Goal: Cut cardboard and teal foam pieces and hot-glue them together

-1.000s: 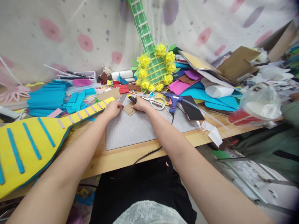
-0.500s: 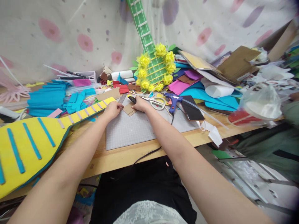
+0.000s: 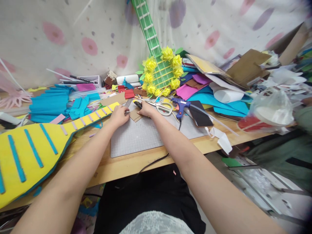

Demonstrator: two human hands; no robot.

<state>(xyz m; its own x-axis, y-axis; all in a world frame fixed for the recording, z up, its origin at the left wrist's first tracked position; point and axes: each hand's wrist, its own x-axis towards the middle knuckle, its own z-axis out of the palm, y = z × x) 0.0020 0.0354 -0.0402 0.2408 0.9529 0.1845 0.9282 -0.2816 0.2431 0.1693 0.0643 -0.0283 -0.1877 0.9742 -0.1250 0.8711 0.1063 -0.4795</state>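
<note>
Left hand (image 3: 120, 117) at ruler (image 3: 128, 102), grip unclear; right hand (image 3: 146, 109) around black tool (image 3: 138, 104); open mat (image 3: 134, 139) toward table edge (image 3: 114, 175)

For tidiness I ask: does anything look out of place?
Yes: a small pink scrap lies on the black clothing, not the table, and a white piece near the phone seems to overhang the table's front edge.

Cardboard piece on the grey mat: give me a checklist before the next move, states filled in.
1. Cardboard piece lying on the grey mat: ok.
2. Black-and-yellow tool in the right hand: ok.
3. Tool's working tip in sight: cannot tell, too small.
4. Left hand pressing the ruler: cannot tell; fingers hide the near end.
5. Scissors well away from the right hand: not ok, right beside it.
6. Glue gun apart from both hands: ok.
</note>
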